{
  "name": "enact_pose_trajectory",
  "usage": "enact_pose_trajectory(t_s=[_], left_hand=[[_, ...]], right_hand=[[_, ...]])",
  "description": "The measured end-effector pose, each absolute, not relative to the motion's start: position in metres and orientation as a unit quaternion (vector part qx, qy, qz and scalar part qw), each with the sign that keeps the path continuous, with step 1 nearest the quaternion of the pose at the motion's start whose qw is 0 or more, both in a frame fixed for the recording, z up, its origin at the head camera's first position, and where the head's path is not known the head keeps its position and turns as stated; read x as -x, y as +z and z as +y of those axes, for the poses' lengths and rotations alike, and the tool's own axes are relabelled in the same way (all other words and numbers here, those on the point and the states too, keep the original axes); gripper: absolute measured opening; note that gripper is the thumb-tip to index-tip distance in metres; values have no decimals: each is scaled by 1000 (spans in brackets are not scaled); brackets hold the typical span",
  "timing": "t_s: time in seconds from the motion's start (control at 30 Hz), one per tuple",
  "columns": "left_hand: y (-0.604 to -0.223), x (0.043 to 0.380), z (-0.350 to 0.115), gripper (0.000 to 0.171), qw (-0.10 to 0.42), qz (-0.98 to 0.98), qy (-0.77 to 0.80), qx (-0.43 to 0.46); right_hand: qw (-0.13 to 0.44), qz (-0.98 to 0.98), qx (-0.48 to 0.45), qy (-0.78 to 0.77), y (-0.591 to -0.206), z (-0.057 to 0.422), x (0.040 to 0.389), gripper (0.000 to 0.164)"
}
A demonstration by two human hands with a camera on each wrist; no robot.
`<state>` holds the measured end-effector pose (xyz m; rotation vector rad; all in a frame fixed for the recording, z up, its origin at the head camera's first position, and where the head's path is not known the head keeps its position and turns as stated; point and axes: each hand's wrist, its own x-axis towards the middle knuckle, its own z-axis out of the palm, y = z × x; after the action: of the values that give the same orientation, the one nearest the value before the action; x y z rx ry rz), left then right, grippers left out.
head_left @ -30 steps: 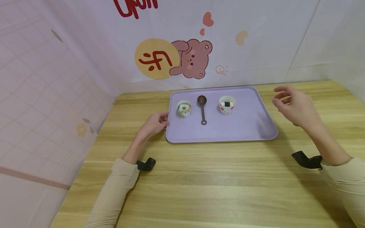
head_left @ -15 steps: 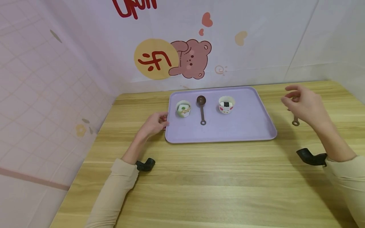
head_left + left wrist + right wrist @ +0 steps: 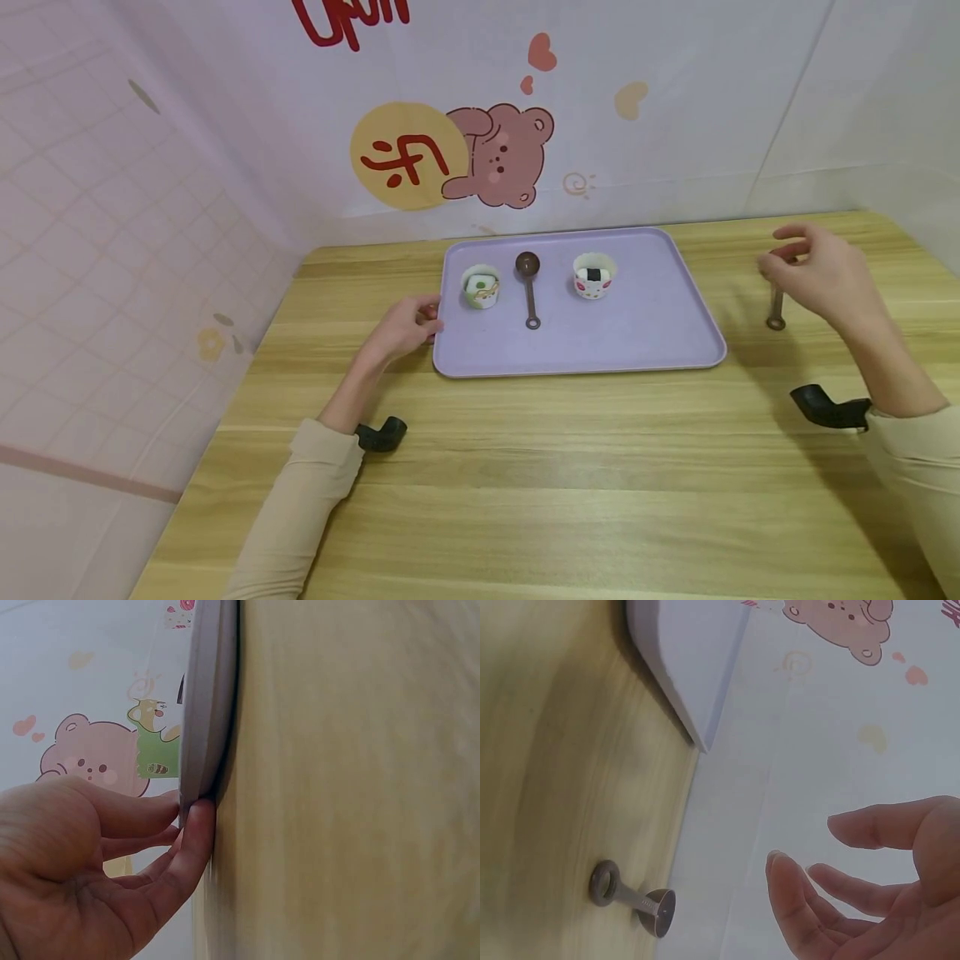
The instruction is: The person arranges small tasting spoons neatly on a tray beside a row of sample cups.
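My left hand (image 3: 402, 327) pinches the left rim of a lilac tray (image 3: 637, 337); in the left wrist view, the thumb (image 3: 142, 816) lies on one side of the rim and a fingertip underneath. Off the tray's right side, my right hand (image 3: 831, 271) hovers with loosely bent fingers, holding nothing. A brown measuring spoon (image 3: 776, 310) lies on the table just beyond it, its bowl mostly hidden by the hand in the head view. The right wrist view shows that measuring spoon (image 3: 634, 900) apart from the fingers.
On the tray, a second brown measuring spoon (image 3: 529, 287) lies between two paper cups. The left cup (image 3: 482, 298) holds a white-and-green piece; the right cup (image 3: 592, 287) holds a white piece with a black band. A printed wall (image 3: 675, 150) stands behind the wooden table (image 3: 525, 483).
My right hand has moved right, away from the tray and over the loose measuring spoon, whose handle has come into view. The left hand stays at the tray rim.
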<state>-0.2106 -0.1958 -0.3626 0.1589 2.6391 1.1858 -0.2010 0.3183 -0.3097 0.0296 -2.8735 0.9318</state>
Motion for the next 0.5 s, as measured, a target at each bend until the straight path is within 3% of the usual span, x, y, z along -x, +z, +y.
enact_pose_trajectory(t_s=[0.5], left_hand=[[-363,211,-196,52,122,900,414,-58]], right_hand=[[19,-956,22,293,-318,341,204,66]])
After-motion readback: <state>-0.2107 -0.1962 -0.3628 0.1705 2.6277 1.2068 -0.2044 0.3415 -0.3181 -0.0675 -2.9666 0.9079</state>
